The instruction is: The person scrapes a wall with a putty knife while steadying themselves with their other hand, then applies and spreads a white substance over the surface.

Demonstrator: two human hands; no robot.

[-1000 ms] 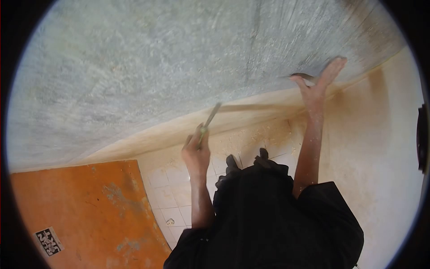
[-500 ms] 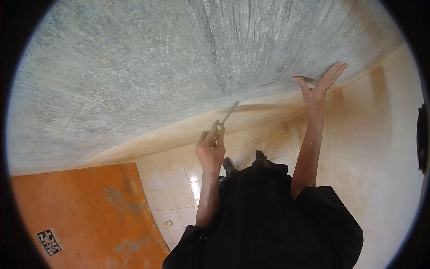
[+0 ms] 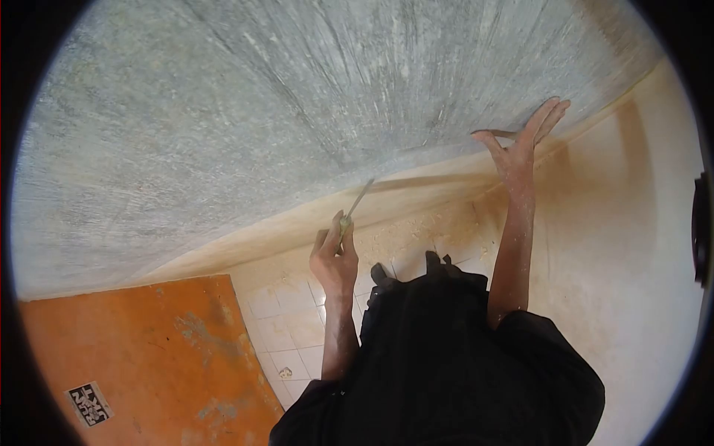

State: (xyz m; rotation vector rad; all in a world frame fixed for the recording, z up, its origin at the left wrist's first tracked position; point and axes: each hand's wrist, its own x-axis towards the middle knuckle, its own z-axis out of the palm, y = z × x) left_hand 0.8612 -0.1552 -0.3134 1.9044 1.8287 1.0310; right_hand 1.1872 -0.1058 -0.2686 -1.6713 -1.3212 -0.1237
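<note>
My left hand (image 3: 333, 260) is closed around the greenish handle of a scraper (image 3: 361, 197), whose thin metal blade shows almost edge-on. Its tip meets the lower part of the grey, scraped wall (image 3: 297, 97), near where the bare grey gives way to cream paint. Further right, my right hand (image 3: 515, 157) rests against the same wall with fingers stretched and thumb spread, holding nothing. Pale dust specks the right forearm.
An orange door-like panel (image 3: 149, 349) with worn patches and a sticker (image 3: 88, 404) stands at lower left. Flakes litter the tiled floor (image 3: 286, 327) around my feet. A cream wall (image 3: 610, 260) closes the right side, with a dark object (image 3: 700, 230) at its edge.
My left hand and the scraper have moved slightly left and down. My right hand stays against the wall, shifted a little left in view.
</note>
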